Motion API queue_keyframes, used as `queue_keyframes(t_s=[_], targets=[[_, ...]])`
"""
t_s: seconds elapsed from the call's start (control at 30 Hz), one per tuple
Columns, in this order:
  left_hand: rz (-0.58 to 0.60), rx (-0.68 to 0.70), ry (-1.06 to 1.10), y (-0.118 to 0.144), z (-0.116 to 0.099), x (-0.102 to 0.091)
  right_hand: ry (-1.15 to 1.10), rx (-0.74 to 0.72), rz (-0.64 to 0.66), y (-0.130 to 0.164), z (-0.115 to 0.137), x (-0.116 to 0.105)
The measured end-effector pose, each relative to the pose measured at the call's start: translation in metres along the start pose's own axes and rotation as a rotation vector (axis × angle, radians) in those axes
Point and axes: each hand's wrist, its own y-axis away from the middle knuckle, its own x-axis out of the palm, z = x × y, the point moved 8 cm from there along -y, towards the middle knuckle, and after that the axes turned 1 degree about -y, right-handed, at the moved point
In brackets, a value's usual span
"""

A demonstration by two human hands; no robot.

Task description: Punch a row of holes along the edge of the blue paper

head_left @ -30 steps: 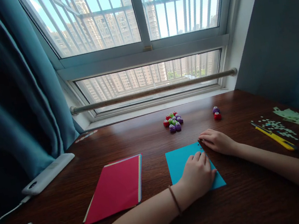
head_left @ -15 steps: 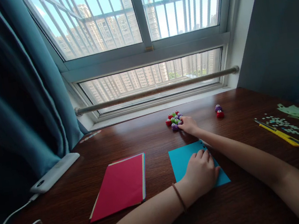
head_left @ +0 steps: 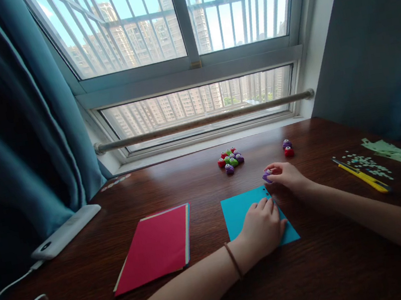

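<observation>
Fingers of the right hand (head_left: 284, 175) pinch a small purple plastic paper punch (head_left: 266, 176) just beyond the far right corner of the square blue paper sheet (head_left: 239, 212), which the left hand (head_left: 264, 226) presses flat, fingers together, against the dark wooden table (head_left: 190, 182).

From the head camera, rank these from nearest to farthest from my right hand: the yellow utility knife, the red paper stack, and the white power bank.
From the right hand:
1. Yellow utility knife, on the table to its right.
2. Red paper stack, to its left, past the blue sheet.
3. White power bank, far left by the curtain.
</observation>
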Motion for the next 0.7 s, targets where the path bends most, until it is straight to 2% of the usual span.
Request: queue_keyframes(t_s=[0.1,0.2,0.5,0.7], targets=[[0.007,-0.002,-0.009,-0.001,0.0,0.0,-0.11,0.002,-0.004,0.024,-0.011,-0.012],[0.013,0.001,-0.019,-0.001,0.0,0.0,-0.12,-0.024,-0.014,0.034,-0.012,-0.014],[0.056,0.004,-0.024,-0.003,0.0,0.002,-0.084,-0.051,0.031,0.036,-0.011,-0.005],[0.042,0.003,-0.02,-0.003,0.0,0.002,-0.021,-0.089,0.051,0.037,-0.009,-0.003]])
